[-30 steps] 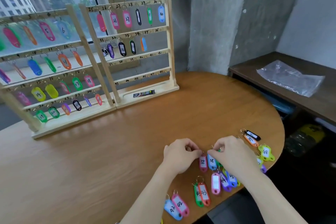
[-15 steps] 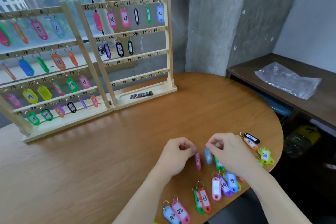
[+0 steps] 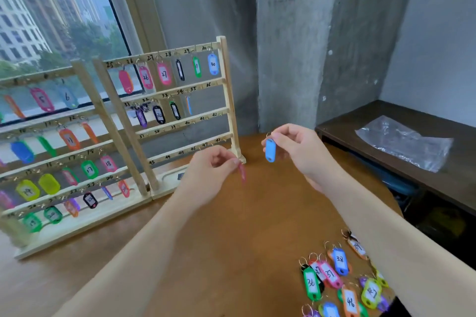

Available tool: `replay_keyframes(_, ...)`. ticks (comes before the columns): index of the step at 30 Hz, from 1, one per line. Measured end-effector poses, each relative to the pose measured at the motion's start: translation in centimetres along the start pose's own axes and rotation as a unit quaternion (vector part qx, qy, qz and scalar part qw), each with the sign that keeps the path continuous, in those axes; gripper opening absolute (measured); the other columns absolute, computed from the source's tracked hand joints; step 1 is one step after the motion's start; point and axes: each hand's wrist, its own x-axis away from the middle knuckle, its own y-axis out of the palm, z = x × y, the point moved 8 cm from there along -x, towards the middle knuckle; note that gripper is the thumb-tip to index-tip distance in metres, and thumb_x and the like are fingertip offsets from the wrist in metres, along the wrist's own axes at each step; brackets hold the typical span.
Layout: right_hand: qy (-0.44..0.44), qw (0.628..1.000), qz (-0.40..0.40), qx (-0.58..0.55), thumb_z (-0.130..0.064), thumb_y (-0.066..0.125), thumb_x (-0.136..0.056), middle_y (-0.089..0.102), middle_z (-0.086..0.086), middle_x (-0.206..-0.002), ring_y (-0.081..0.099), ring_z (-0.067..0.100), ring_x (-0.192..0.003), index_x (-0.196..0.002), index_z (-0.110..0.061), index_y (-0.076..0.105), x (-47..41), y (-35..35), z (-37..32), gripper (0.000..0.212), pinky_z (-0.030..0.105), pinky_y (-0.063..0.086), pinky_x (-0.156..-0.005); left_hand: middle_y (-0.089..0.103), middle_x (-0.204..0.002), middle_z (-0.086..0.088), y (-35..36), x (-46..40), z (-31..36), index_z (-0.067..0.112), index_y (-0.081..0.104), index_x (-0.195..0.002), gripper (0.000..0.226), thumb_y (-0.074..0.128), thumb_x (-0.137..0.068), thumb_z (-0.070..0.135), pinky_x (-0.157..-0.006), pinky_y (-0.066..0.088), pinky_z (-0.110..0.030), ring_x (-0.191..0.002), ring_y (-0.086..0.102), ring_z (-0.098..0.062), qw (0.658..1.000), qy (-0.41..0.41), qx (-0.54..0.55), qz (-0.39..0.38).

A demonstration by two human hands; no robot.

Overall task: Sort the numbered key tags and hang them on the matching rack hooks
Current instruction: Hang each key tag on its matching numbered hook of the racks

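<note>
My left hand pinches a pink key tag by its ring; the tag hangs edge-on. My right hand pinches a blue key tag by its ring, held above the table. Both hands are raised in front of the right wooden rack, near its lower right post. That rack carries tags on hooks 25 to 34; its lower rows of hooks are bare. The left rack is full of coloured tags. Several loose numbered tags lie at the table's near right edge.
The round wooden table stands by a window and a concrete pillar. A dark side shelf at the right holds a crumpled plastic bag. A small dark label lies in the right rack's base tray.
Both hands lifted their tags off the pile and moved up and forward toward the right rack. The view tilted, so the loose tags now sit lower right.
</note>
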Motion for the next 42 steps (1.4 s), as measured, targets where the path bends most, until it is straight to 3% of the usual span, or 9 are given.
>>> replay_keyframes(2,0.005,1.0,-0.002,-0.027,-0.024,0.054,-0.105,0.078,-0.003,-0.093,0.071,0.016,-0.096,-0.098,-0.019,0.068,-2.1,0.4,-0.7,0.017,0.03,0.054,-0.09,0.077,-0.077,0.006,-1.0,-1.4,1.4,0.01,0.068,-0.09,0.011,0.062,-0.098,0.013,-0.071,0.054,-0.025,-0.074,0.07,-0.005,1.0,0.0,0.013,0.016)
replay_keyframes(6,0.024,0.999,-0.013,-0.042,-0.025,0.054,-0.105,0.077,0.002,-0.094,0.072,0.019,-0.094,-0.097,-0.017,0.069,-5.8,2.2,-1.6,0.019,0.031,0.057,-0.087,0.077,-0.078,-0.004,-2.9,-4.5,1.7,0.006,0.07,-0.093,0.011,0.062,-0.098,0.013,-0.074,0.06,-0.036,-0.073,0.072,-0.018,0.996,-0.041,0.046,0.063)
replay_keyframes(10,0.049,0.995,-0.044,-0.077,-0.021,0.053,-0.106,0.074,0.002,-0.087,0.068,0.002,-0.069,-0.106,-0.008,0.068,-8.6,4.9,-2.7,0.02,0.015,0.052,-0.059,0.073,-0.071,-0.006,-5.3,-7.3,1.2,0.012,0.072,-0.081,0.018,0.063,-0.097,0.013,-0.065,0.052,-0.031,-0.068,0.069,-0.02,0.983,-0.077,0.074,0.147)
replay_keyframes(15,0.038,0.994,-0.078,-0.067,-0.022,0.055,-0.105,0.07,0.0,-0.088,0.067,0.008,-0.078,-0.109,-0.011,0.067,-12.0,9.1,-5.1,0.017,0.018,0.054,-0.063,0.071,-0.064,0.004,-8.7,-9.9,0.4,0.018,0.071,-0.074,0.024,0.065,-0.097,0.014,-0.071,0.052,-0.035,-0.061,0.069,-0.013,0.973,-0.092,0.078,0.197)
replay_keyframes(20,0.032,0.995,-0.067,-0.069,-0.02,0.056,-0.103,0.068,0.001,-0.083,0.067,0.017,-0.083,-0.098,-0.014,0.065,-14.7,11.5,-6.2,0.013,0.041,0.057,-0.092,0.073,-0.075,-0.002,-10.2,-10.8,0.4,0.019,0.072,-0.079,0.017,0.068,-0.095,0.016,-0.065,0.051,-0.03,-0.067,0.068,-0.015,0.971,-0.085,0.083,0.208)
replay_keyframes(23,0.041,0.995,-0.04,-0.078,-0.019,0.055,-0.104,0.067,0.001,-0.085,0.066,0.012,-0.073,-0.102,-0.015,0.064,-16.1,12.1,-5.9,0.01,0.035,0.058,-0.084,0.072,-0.077,-0.002,-10.7,-11.1,0.8,0.014,0.075,-0.087,0.01,0.069,-0.095,0.016,-0.058,0.049,-0.024,-0.054,0.065,-0.002,0.974,-0.07,0.073,0.205)
replay_keyframes(27,0.02,0.998,-0.009,-0.066,-0.016,0.056,-0.103,0.065,0.002,-0.083,0.064,0.014,-0.071,-0.107,-0.008,0.065,-16.9,12.4,-5.7,0.013,0.022,0.053,-0.064,0.073,-0.077,-0.007,-11.4,-11.6,1.6,0.01,0.075,-0.086,0.01,0.07,-0.093,0.014,-0.053,0.046,-0.017,-0.054,0.065,-0.005,0.974,-0.046,0.053,0.215)
replay_keyframes(32,-0.022,0.999,0.029,-0.012,-0.02,0.061,-0.101,0.064,-0.003,-0.088,0.068,0.014,-0.083,-0.095,-0.018,0.063,-17.6,12.2,-5.5,0.007,0.025,0.058,-0.067,0.075,-0.077,-0.007,-11.2,-13.2,2.4,0.025,0.071,-0.073,0.023,0.069,-0.094,0.016,-0.059,0.052,-0.03,-0.069,0.07,-0.024,0.976,-0.028,-0.017,0.215)
replay_keyframes(42,-0.042,0.999,0.031,0.007,-0.027,0.065,-0.098,0.066,-0.009,-0.082,0.065,0.01,-0.083,-0.087,-0.023,0.067,-17.9,12.1,-4.4,0.012,0.033,0.06,-0.077,0.072,-0.067,0.002,-10.9,-14.7,2.8,0.028,0.073,-0.074,0.024,0.066,-0.095,0.019,-0.056,0.05,-0.03,-0.064,0.067,-0.023,0.962,-0.016,-0.082,0.258)
